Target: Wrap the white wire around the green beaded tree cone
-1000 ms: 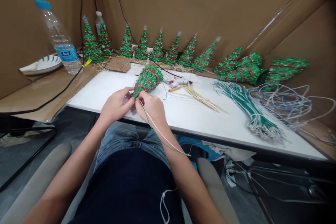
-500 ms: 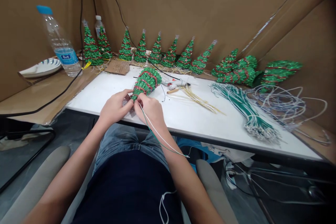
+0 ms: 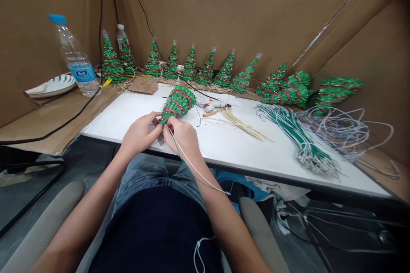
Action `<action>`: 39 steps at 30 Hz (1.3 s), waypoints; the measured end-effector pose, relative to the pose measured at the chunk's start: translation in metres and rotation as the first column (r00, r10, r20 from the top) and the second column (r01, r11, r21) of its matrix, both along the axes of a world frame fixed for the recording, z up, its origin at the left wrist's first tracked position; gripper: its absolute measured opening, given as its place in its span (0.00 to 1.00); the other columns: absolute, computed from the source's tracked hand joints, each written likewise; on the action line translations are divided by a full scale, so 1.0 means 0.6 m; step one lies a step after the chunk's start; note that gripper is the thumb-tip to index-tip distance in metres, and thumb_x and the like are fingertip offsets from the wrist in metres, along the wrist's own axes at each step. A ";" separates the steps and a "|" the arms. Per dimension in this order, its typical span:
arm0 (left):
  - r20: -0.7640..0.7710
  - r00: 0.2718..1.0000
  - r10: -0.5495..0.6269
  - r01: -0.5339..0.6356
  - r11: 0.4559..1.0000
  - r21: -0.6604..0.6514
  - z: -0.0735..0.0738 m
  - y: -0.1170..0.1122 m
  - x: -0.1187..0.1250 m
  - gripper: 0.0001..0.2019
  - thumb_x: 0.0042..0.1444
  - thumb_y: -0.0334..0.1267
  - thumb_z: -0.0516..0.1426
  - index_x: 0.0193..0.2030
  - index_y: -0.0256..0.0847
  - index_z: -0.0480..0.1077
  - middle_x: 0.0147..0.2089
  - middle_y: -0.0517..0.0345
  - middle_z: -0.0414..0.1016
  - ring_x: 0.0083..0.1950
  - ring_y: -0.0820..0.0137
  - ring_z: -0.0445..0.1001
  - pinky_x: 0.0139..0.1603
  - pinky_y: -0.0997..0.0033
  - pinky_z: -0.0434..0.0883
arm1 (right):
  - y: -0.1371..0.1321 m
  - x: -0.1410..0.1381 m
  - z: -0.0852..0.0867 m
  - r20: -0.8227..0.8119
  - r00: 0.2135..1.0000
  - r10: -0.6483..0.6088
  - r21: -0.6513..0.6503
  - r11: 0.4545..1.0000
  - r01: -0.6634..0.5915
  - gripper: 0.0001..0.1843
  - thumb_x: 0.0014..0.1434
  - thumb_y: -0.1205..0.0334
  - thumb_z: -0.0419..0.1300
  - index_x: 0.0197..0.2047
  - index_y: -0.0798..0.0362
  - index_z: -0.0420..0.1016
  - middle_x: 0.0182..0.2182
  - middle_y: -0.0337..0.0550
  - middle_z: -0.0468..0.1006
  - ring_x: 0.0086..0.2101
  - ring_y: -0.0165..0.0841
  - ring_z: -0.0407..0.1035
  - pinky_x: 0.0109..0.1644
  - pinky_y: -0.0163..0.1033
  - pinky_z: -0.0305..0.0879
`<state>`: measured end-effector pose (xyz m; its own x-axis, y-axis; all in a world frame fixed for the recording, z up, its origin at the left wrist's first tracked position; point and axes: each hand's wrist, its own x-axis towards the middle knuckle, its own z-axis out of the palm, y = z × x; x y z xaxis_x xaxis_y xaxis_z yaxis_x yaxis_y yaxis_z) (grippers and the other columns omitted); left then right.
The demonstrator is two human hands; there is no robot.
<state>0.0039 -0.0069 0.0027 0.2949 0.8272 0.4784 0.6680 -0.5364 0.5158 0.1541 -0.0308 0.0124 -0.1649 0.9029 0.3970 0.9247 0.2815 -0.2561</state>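
A small green tinsel Christmas tree (image 3: 178,103) with red garland lies tilted over the near edge of the white table, its narrow tip toward me and its wide base pointing away. My left hand (image 3: 141,132) is closed on the tip from the left, thumb and fingers pinching it. From the right, my right hand (image 3: 183,136) pinches at the same tip. A thin green and white wire pair (image 3: 197,169) trails from the right fingers down over the right forearm. The fingertips hide the exact spot where the wire meets the tree.
Several finished-looking trees (image 3: 191,65) stand along the cardboard wall; others (image 3: 336,89) lie at the right. On the white tabletop (image 3: 243,153) are yellow wires (image 3: 243,126), a glue gun (image 3: 218,104) and a green wire bundle (image 3: 291,136). A water bottle (image 3: 83,74) stands left.
The camera view has shifted slightly. Both hands stay at the tree's tip, with hardly any movement of the tree or the wires.
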 end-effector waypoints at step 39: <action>-0.012 1.000 0.013 -0.013 1.000 0.020 -0.002 0.000 0.000 0.20 0.57 0.41 0.50 0.56 0.40 0.67 0.42 0.53 0.78 0.45 0.63 0.76 0.50 0.63 0.69 | 0.000 0.001 -0.004 -0.009 1.000 0.004 0.020 1.000 -0.004 0.13 0.64 0.57 0.49 0.40 0.50 0.73 0.31 0.41 0.80 0.30 0.34 0.72 0.32 0.36 0.54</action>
<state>0.0036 -0.0068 0.0012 0.2904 0.8214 0.4909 0.6810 -0.5378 0.4970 0.1546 -0.0306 0.0102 -0.1647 0.8940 0.4167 0.9214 0.2902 -0.2586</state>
